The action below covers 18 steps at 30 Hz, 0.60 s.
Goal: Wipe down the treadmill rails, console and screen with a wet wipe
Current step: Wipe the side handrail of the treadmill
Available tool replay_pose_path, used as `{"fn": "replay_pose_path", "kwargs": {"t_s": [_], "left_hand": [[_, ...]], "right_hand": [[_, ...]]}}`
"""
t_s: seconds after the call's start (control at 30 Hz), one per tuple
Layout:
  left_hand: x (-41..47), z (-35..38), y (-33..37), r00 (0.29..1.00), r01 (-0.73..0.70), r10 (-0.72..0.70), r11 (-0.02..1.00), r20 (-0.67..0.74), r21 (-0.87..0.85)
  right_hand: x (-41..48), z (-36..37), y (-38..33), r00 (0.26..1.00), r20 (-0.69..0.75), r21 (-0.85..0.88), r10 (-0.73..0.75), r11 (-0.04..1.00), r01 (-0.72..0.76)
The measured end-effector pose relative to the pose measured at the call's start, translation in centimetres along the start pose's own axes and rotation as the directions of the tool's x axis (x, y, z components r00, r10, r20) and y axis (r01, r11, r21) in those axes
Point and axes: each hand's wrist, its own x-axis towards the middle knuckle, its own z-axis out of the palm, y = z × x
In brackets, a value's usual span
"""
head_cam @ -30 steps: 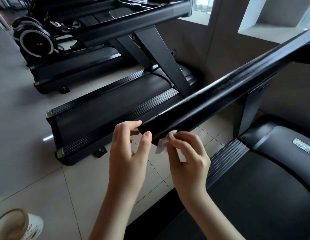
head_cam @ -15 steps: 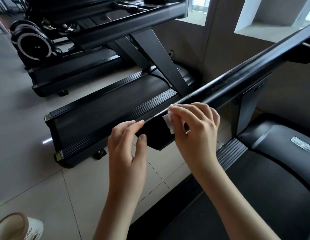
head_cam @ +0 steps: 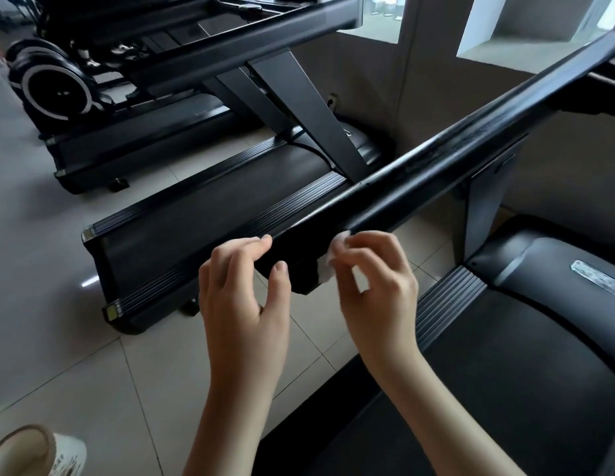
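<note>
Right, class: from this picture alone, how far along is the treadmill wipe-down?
Done: streaks up the long black padded handrail suggest, possibly, it was wiped. In hand: the right hand pinches a small white wet wipe at the rail's near end; the left hand holds that end. Left: console and screen, neither in view.

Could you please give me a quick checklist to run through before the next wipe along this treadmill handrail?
1. Wet wipe gripped: ok, right hand pinches it.
2. Wipe touching handrail: ok, at its near end.
3. Left hand steadying the handrail: cannot tell; fingertips are at the end, grip unclear.
4. Wipe damp enough: cannot tell.
5. Handrail's far stretch wiped: cannot tell; streaks show there.
</note>
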Motion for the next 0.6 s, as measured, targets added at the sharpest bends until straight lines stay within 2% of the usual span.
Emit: {"fn": "replay_pose_path", "kwargs": {"t_s": [0.1,0.23,0.4,0.43,0.53,0.6], "left_hand": [[0.0,0.1,-0.1,1.0,-0.016,0.017,1.0,-0.007,0.027],[-0.2,0.3,0.0,0.999,-0.023,0.024,0.998,-0.023,0.053],[-0.3,0.5,0.0,1.0,-0.016,0.017,0.997,-0.023,0.071],[-0.3,0.4,0.1,1.0,-0.018,0.02,0.997,-0.022,0.078],[-0.2,0.3,0.1,0.999,-0.023,0.025,0.995,-0.019,0.099],[-0.2,0.3,0.2,1.0,-0.025,0.026,0.993,-0.011,0.113]], "right_hand": [[0.0,0.1,0.9,0.985,-0.087,0.008,0.149,0.989,-0.148],[-1.1,0.3,-0.1,0.999,-0.024,0.015,0.047,0.999,-0.046],[1.4,0.5,0.9,0.965,-0.179,0.115,0.191,0.978,-0.173],[1.4,0.6,0.7,0.978,-0.151,0.11,0.147,0.985,-0.131],[1.7,0.7,0.1,0.994,-0.03,0.059,-0.107,0.992,0.108],[3.1,0.8,0.6,0.989,-0.012,0.005,-0.15,0.989,0.15]]}}
